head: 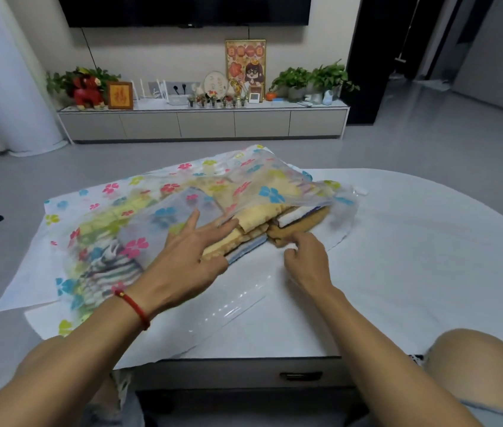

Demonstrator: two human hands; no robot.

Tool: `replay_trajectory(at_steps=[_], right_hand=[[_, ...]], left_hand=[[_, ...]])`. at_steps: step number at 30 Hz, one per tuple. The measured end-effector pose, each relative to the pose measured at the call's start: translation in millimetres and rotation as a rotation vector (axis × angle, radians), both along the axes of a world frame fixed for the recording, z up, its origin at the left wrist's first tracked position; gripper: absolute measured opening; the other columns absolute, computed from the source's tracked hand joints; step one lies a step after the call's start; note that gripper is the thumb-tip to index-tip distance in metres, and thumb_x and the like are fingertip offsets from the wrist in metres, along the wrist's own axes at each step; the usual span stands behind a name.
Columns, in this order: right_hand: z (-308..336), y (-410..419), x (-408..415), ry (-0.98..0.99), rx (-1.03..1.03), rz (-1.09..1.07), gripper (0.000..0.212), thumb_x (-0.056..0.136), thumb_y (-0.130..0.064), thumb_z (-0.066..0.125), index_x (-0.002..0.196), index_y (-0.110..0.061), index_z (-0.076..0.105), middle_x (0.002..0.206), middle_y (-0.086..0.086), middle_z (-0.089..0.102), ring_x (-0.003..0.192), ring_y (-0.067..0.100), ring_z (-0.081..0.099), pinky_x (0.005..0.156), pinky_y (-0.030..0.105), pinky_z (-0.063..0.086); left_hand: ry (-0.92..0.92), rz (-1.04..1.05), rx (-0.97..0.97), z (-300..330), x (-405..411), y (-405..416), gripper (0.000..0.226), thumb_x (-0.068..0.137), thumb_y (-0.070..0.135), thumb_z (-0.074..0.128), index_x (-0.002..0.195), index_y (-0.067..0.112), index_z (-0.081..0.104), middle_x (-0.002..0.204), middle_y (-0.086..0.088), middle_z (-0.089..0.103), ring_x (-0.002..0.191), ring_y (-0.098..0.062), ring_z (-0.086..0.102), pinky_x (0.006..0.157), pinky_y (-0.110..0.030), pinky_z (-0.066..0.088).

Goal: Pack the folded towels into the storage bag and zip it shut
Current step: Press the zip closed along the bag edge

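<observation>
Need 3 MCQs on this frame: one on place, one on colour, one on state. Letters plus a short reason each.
1. Where does the left hand rest?
A. flat on the storage bag and towels
B. on the TV cabinet
C. off the table

2. What colour is the cord on the left wrist?
A. blue
B. red
C. white

3. What state is the bag's mouth in?
A. zipped shut
B. open, towel edges showing
C. folded under

Key:
1 A, its fingers lie spread over the plastic and the yellow towel edge.
2 B, a red cord circles the wrist.
3 B, the top film is lifted and the stacked towel edges lie exposed near the right hand.
</observation>
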State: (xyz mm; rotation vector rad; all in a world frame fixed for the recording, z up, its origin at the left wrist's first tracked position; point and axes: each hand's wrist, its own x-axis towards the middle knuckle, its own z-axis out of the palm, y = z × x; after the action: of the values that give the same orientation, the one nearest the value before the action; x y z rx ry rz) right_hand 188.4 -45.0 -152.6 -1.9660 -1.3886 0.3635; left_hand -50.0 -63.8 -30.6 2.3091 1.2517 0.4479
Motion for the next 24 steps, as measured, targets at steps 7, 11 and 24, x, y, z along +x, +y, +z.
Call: replay_trajectory(at_steps=[7,11,24], right_hand=[[8,44,32,-0.11,-0.235,0.244,0.06,0.096,-0.008,0.043,0.153,-0.024,0.035,0.139,0.014,0.059,0.125,0.037,0.054,0.11,0.051,0.038],[-13,15,63,-0.371,-0.274,0.211,0.048,0.105,-0.022,0.037,0.154,-0.017,0.037,0.158,0.011,0.041,0.146,0.028,0.036,0.12,0.047,0.025],[6,-90,21,-0.555,-0.533,0.316,0.052,0.105,-0.032,0.036,0.151,-0.005,0.036,0.156,0.024,0.037,0.145,0.036,0.034,0.115,0.044,0.035]], left_hand=[[-0.045,0.017,0.039,-37,-4,4,0.078,0.071,0.037,0.043,0.144,0.058,0.028,0.151,0.041,0.015,0.152,-0.011,-0.004,0.121,-0.057,-0.002],[0.074,0.056,0.135,-76,-1,15,0.078,0.07,0.044,0.044,0.144,0.058,0.027,0.15,0.04,0.018,0.152,-0.015,-0.007,0.112,-0.068,-0.015],[0.171,-0.065,0.191,-112,-32,67,0.069,0.067,0.064,0.031,0.123,0.04,0.064,0.16,-0.009,0.026,0.15,-0.013,0.008,0.112,-0.065,-0.019]])
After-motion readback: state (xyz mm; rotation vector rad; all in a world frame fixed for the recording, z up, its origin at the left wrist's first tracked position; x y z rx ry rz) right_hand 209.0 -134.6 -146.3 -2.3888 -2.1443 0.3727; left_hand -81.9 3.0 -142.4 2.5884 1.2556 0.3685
